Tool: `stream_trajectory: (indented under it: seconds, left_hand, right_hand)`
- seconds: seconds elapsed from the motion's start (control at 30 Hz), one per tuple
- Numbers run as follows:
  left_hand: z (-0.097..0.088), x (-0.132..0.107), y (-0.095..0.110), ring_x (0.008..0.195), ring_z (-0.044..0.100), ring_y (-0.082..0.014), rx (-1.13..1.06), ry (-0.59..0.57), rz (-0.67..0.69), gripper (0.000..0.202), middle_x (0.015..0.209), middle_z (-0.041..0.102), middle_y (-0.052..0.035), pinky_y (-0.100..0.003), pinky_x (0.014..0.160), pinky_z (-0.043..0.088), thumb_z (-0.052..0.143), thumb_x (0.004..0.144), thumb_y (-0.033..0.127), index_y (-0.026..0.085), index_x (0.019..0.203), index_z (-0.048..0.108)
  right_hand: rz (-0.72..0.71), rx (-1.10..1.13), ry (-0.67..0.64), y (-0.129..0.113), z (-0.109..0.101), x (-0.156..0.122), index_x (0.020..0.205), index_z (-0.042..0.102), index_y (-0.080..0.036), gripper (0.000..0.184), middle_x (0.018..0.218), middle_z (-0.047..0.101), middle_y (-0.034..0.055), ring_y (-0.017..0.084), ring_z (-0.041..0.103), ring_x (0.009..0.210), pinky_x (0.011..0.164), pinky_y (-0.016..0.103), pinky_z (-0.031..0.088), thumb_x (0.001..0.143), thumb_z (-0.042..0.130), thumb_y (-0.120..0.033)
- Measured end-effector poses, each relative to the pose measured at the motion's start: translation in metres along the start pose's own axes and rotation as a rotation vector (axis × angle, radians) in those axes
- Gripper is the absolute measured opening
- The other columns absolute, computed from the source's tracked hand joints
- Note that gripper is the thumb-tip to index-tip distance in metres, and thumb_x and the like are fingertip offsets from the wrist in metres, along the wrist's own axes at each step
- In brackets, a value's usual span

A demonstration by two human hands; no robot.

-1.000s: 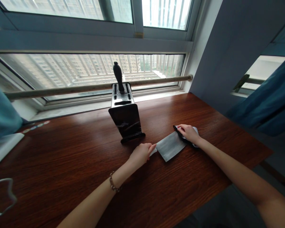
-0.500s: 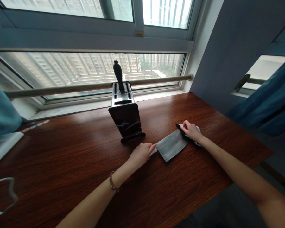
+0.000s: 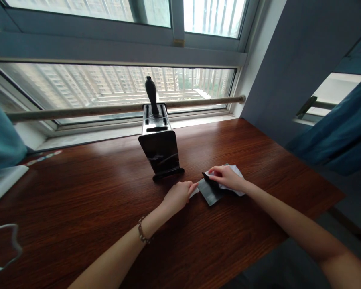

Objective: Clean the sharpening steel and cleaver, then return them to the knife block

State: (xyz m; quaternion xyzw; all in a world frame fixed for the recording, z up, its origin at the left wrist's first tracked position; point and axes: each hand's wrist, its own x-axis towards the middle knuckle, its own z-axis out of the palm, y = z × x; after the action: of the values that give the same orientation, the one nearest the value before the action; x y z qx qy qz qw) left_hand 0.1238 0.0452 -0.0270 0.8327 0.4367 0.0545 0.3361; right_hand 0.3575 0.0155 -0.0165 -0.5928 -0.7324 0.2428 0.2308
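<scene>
A flat grey cleaver blade [image 3: 208,195] lies on the dark wooden table [image 3: 78,192]. My left hand [image 3: 177,196] is closed round its white end [image 3: 194,192] at the left. My right hand [image 3: 227,176] presses a white cloth [image 3: 237,171] with a dark strip under it onto the blade, its fingers curled over the cloth, which covers most of the blade. Just behind my hands stands a metal knife block [image 3: 161,152] with one black handle [image 3: 152,94] sticking up from it.
A window with a horizontal rail [image 3: 78,113] runs along the back of the table. A white object [image 3: 3,182] sits at the far left and a thin wire shape [image 3: 6,249] at the lower left. A blue curtain [image 3: 333,136] hangs to the right, beyond the table's edge.
My right hand has slid left with the cloth, from the blade's right end onto the blade. My left hand has stayed where it was.
</scene>
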Motion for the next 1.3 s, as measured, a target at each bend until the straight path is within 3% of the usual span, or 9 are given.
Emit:
stream_trajectory:
  seconds: [0.17, 0.47, 0.93, 1.3]
  left_hand:
    - [-0.001, -0.001, 0.002, 0.047, 0.051, -0.0132, 0.055, -0.002, -0.028, 0.058, 0.057, 0.059, -0.0026, -0.023, 0.051, 0.03, 0.022, 0.087, 0.06, 0.018, 0.077, 0.059]
    - [-0.003, -0.005, 0.008, 0.06, 0.059, -0.0165, 0.143, 0.016, -0.014, 0.054, 0.066, 0.063, -0.0066, -0.023, 0.055, 0.034, 0.022, 0.089, 0.055, 0.018, 0.078, 0.059]
    - [-0.001, -0.002, 0.003, 0.048, 0.051, -0.013, 0.058, 0.015, -0.004, 0.058, 0.057, 0.058, -0.003, -0.023, 0.05, 0.029, 0.021, 0.087, 0.059, 0.018, 0.071, 0.057]
    - [0.001, 0.001, -0.002, 0.044, 0.048, -0.0114, 0.015, 0.003, 0.008, 0.059, 0.054, 0.058, -0.0011, -0.023, 0.049, 0.027, 0.02, 0.087, 0.061, 0.018, 0.069, 0.057]
  right_hand:
    - [-0.211, -0.239, -0.069, -0.036, 0.03, 0.006, 0.084, 0.063, -0.018, 0.032, 0.083, 0.065, 0.0061, 0.014, 0.056, 0.077, 0.069, 0.025, 0.037, 0.088, 0.037, -0.036]
    - [-0.155, -0.34, -0.09, -0.039, 0.024, 0.005, 0.088, 0.065, -0.021, 0.035, 0.085, 0.066, 0.0051, 0.014, 0.058, 0.077, 0.068, 0.024, 0.037, 0.089, 0.034, -0.038]
    - [-0.008, -0.288, -0.063, 0.004, -0.008, 0.012, 0.088, 0.068, -0.02, 0.033, 0.083, 0.07, 0.0053, 0.015, 0.06, 0.075, 0.067, 0.025, 0.039, 0.085, 0.041, -0.039]
    - [0.122, -0.257, 0.115, 0.051, -0.024, 0.003, 0.089, 0.067, -0.021, 0.03, 0.09, 0.07, 0.0046, 0.017, 0.061, 0.082, 0.072, 0.026, 0.04, 0.082, 0.044, -0.039]
